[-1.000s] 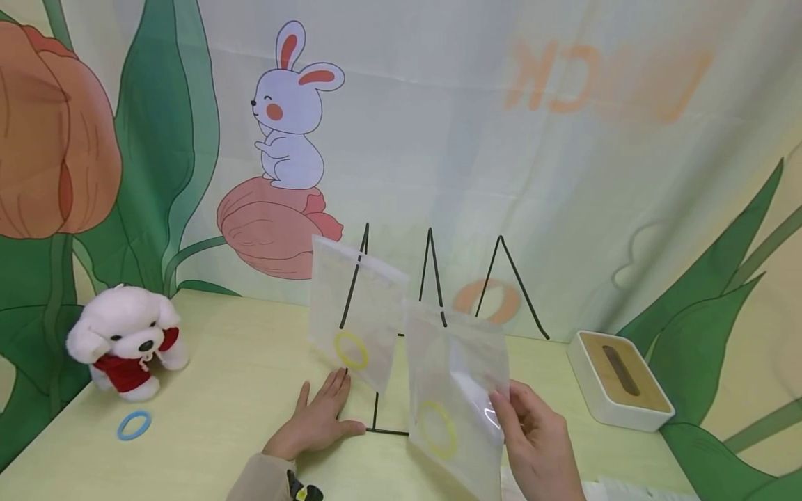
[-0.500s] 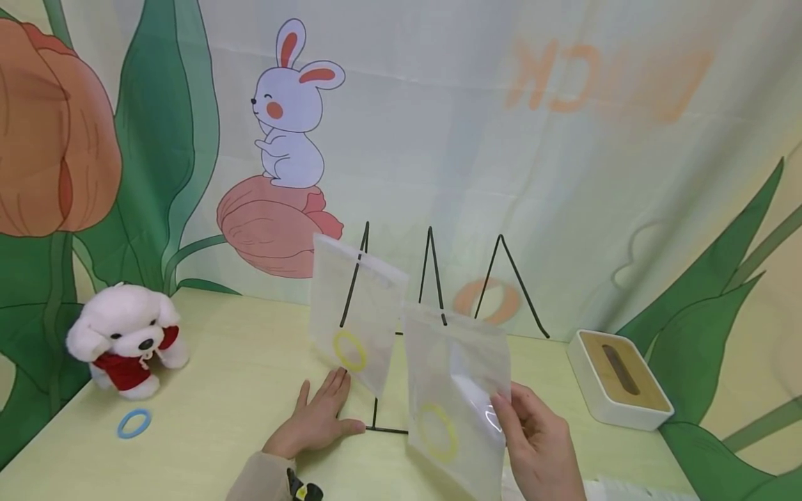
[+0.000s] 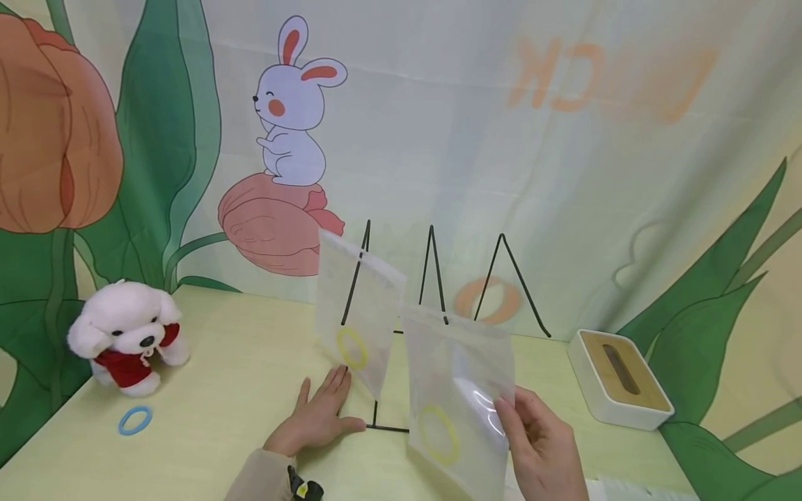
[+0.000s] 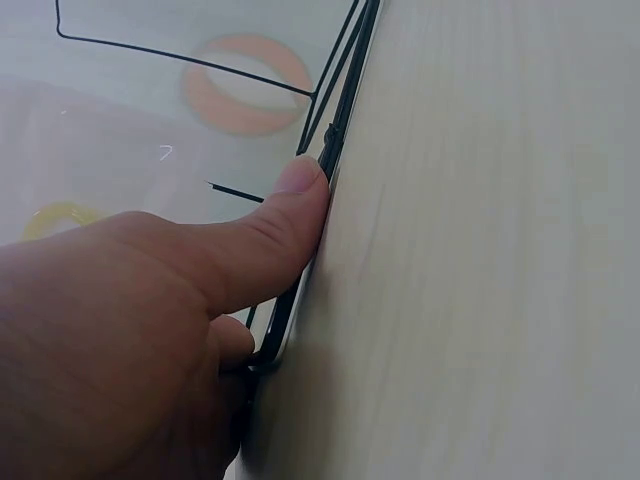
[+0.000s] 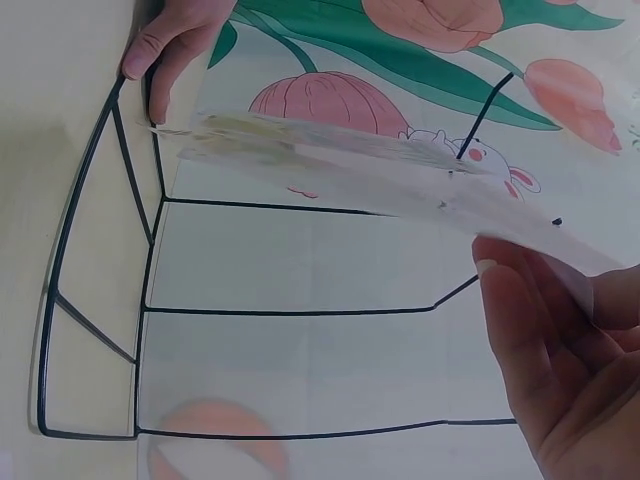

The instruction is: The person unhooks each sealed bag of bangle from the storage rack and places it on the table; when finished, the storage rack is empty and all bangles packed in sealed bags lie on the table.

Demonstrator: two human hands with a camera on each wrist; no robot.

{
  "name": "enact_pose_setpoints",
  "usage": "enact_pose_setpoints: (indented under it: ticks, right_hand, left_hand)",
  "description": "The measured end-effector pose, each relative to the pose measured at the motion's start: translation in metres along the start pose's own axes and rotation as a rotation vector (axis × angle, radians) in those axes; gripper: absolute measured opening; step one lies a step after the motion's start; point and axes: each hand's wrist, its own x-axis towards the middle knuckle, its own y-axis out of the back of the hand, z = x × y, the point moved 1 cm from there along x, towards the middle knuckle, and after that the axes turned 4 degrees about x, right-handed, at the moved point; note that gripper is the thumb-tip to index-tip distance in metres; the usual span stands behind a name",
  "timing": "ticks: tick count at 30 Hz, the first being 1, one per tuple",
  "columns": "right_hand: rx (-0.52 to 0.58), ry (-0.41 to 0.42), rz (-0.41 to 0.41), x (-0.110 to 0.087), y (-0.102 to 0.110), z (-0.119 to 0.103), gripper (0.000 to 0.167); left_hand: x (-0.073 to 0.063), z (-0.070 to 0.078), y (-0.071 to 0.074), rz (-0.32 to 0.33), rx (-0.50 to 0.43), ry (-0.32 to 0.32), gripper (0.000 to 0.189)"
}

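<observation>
My right hand [image 3: 544, 445] pinches the right edge of a translucent plastic bag [image 3: 460, 390] between thumb and fingers. That bag has a yellow ring [image 3: 440, 435] on it or in it. At its top the bag meets the tip of the middle prong of a black wire rack [image 3: 388, 428]. A similar bag [image 3: 363, 299] with a yellow ring [image 3: 352, 348] hangs from the left prong. My left hand [image 3: 316, 417] lies spread at the rack's base; in the left wrist view its thumb [image 4: 270, 220] rests along the base wire. The right wrist view shows the held bag [image 5: 400, 185] nearly edge-on.
A white plush dog [image 3: 131, 337] in red sits at the left, with a blue ring [image 3: 134, 420] before it. On the right stands a white box [image 3: 620, 379] with a slotted wooden lid. White sheets [image 3: 633, 490] lie at the front right. A printed curtain [image 3: 426, 139] hangs behind.
The left bag has turned slightly on its prong and looks narrower. My right hand has shifted a little to the right with the bag's edge. The left hand stays in place.
</observation>
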Motion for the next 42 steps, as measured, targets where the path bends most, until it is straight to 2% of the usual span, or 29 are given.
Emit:
enact_pose_setpoints:
  ticks: [5,11,22,26,28,33,35,40,42]
  right_hand:
    - [0.025,-0.023,-0.002,-0.003,0.000,-0.001,0.018]
    - [-0.015,-0.039,0.010,-0.005,0.000,-0.002,0.017]
    - [0.013,0.084,0.060,-0.012,0.002,-0.001,0.013]
    - [-0.010,0.123,0.079,-0.015,0.003,-0.003,0.012]
    - [-0.027,0.106,0.086,-0.017,0.003,-0.004,0.011]
    - [-0.060,0.001,0.077,-0.023,0.005,-0.010,0.010]
    - [-0.085,-0.010,0.065,-0.026,0.006,-0.012,0.011]
    - [-0.128,0.078,0.079,-0.037,0.006,-0.014,0.010]
    - [-0.141,0.081,0.091,-0.043,0.005,-0.014,0.012]
  left_hand:
    - [-0.001,0.001,0.002,0.001,-0.010,0.002,0.095]
    - [-0.003,0.001,0.001,-0.002,-0.015,-0.001,0.095]
    - [-0.002,-0.002,-0.001,0.012,-0.010,-0.001,0.095]
    - [-0.002,-0.004,-0.002,0.011,-0.013,0.003,0.095]
    - [-0.002,-0.004,-0.003,0.009,-0.012,0.007,0.096]
    - [-0.003,-0.004,-0.002,0.004,-0.012,0.014,0.096]
    - [-0.003,-0.004,-0.002,0.002,-0.009,0.016,0.097]
    - [-0.004,-0.004,-0.003,-0.002,-0.008,0.019,0.097]
    - [-0.004,-0.003,-0.004,-0.004,-0.014,0.018,0.097]
